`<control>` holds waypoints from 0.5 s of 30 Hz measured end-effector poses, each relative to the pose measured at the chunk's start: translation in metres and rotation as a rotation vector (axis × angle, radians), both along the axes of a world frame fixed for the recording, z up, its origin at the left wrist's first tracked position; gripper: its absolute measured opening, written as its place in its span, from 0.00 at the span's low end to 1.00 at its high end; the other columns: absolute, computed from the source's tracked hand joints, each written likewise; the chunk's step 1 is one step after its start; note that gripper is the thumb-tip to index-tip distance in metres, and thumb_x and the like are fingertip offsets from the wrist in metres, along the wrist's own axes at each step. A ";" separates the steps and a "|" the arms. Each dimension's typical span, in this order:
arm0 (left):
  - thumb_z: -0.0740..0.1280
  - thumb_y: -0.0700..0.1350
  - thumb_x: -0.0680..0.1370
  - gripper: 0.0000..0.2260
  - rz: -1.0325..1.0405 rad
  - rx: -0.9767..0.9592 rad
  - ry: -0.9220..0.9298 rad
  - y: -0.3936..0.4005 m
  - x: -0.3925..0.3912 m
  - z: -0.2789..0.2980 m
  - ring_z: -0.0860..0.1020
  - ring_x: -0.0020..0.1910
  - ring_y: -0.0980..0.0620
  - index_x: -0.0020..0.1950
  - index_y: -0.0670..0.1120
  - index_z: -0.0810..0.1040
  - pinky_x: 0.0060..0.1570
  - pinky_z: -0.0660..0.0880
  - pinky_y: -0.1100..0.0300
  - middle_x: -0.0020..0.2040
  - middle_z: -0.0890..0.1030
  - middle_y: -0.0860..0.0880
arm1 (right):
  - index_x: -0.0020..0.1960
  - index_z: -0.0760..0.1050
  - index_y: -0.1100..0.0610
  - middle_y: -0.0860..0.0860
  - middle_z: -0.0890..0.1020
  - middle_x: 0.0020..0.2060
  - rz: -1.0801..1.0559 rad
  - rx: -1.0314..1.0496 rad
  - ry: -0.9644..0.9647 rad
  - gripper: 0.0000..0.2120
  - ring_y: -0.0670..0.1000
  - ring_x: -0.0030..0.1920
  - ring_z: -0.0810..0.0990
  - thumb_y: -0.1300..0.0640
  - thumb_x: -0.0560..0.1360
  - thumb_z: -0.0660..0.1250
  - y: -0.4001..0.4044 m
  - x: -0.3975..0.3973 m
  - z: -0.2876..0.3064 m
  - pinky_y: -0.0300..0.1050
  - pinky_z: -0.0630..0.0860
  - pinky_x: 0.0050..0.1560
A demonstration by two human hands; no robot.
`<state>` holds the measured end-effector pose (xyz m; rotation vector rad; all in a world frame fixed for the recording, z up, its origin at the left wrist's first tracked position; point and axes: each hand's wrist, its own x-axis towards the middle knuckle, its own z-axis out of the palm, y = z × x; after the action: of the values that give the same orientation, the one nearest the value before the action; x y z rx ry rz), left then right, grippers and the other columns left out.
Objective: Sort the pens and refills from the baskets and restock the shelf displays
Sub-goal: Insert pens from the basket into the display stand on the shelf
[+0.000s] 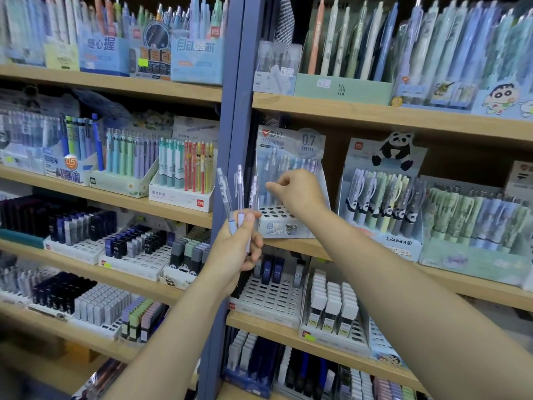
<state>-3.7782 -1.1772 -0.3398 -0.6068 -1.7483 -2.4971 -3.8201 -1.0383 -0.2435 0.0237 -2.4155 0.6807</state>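
Observation:
My left hand grips three clear mechanical pencils by their lower ends, tips up, in front of the blue shelf post. Just to their right stands the 0.7 mm display box on the second shelf, with several pencils in its back rows and open holes in the front rows. My right hand reaches into that box with fingers curled around the pencils standing there; whether it pinches one I cannot tell.
The blue upright post divides two shelf bays. A panda pen display stands right of the box. Lead refill trays fill the shelf below, and coloured pen boxes sit to the left.

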 end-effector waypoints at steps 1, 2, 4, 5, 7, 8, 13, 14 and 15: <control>0.58 0.52 0.86 0.10 0.002 -0.002 0.002 0.000 0.000 0.000 0.67 0.26 0.53 0.57 0.49 0.75 0.20 0.60 0.66 0.34 0.74 0.48 | 0.40 0.81 0.61 0.55 0.83 0.36 -0.001 -0.007 0.020 0.18 0.53 0.39 0.82 0.47 0.79 0.68 0.000 0.001 -0.002 0.50 0.80 0.46; 0.57 0.52 0.86 0.10 0.003 -0.004 0.003 0.000 -0.001 0.000 0.67 0.26 0.53 0.57 0.49 0.75 0.20 0.61 0.66 0.33 0.73 0.48 | 0.39 0.81 0.60 0.54 0.83 0.35 -0.006 -0.006 0.032 0.17 0.52 0.38 0.81 0.48 0.79 0.68 -0.001 0.001 -0.004 0.49 0.79 0.45; 0.58 0.52 0.86 0.10 0.005 -0.006 0.004 0.000 -0.001 0.000 0.67 0.26 0.53 0.57 0.49 0.75 0.20 0.61 0.66 0.33 0.73 0.48 | 0.39 0.81 0.59 0.54 0.83 0.35 -0.023 0.002 0.042 0.18 0.51 0.37 0.81 0.47 0.79 0.68 -0.003 0.000 -0.007 0.46 0.78 0.41; 0.58 0.52 0.86 0.10 0.008 -0.005 0.005 0.000 -0.002 0.000 0.67 0.26 0.53 0.58 0.49 0.75 0.20 0.61 0.66 0.33 0.73 0.48 | 0.39 0.81 0.59 0.54 0.84 0.35 -0.031 0.007 0.044 0.18 0.51 0.37 0.81 0.47 0.79 0.68 -0.003 0.000 -0.007 0.45 0.77 0.39; 0.58 0.52 0.86 0.10 0.012 -0.005 0.005 0.000 -0.003 -0.001 0.67 0.26 0.54 0.58 0.48 0.75 0.20 0.60 0.66 0.33 0.73 0.48 | 0.40 0.81 0.60 0.54 0.84 0.36 -0.042 0.022 0.045 0.18 0.52 0.37 0.82 0.47 0.79 0.67 -0.004 -0.001 -0.007 0.43 0.75 0.36; 0.58 0.52 0.86 0.10 0.015 -0.005 0.004 0.000 -0.004 -0.001 0.67 0.26 0.54 0.59 0.48 0.75 0.20 0.60 0.66 0.33 0.73 0.48 | 0.40 0.81 0.60 0.55 0.83 0.36 -0.046 0.037 0.042 0.18 0.53 0.38 0.81 0.47 0.79 0.67 -0.005 -0.001 -0.007 0.44 0.75 0.36; 0.58 0.51 0.86 0.10 0.012 -0.002 -0.009 0.002 -0.004 -0.002 0.67 0.26 0.54 0.59 0.48 0.75 0.21 0.59 0.66 0.33 0.73 0.49 | 0.36 0.75 0.55 0.52 0.80 0.35 -0.062 0.110 0.022 0.16 0.53 0.39 0.80 0.48 0.80 0.66 -0.005 -0.003 -0.008 0.48 0.78 0.40; 0.58 0.51 0.86 0.10 0.012 -0.003 -0.008 0.003 -0.003 -0.001 0.67 0.26 0.54 0.59 0.48 0.75 0.20 0.59 0.66 0.33 0.73 0.48 | 0.36 0.75 0.56 0.53 0.80 0.34 -0.063 0.115 0.028 0.16 0.53 0.38 0.80 0.49 0.80 0.67 -0.006 -0.003 -0.007 0.48 0.77 0.39; 0.58 0.51 0.86 0.10 0.013 -0.006 -0.004 0.004 -0.003 -0.001 0.67 0.26 0.54 0.59 0.48 0.75 0.20 0.59 0.66 0.33 0.73 0.48 | 0.36 0.75 0.56 0.54 0.81 0.35 -0.064 0.121 0.036 0.16 0.54 0.38 0.80 0.50 0.80 0.66 -0.006 -0.002 -0.006 0.47 0.76 0.37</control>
<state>-3.7809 -1.1730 -0.3409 -0.5890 -1.7552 -2.4871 -3.8226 -1.0440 -0.2499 0.0079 -2.4087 0.5007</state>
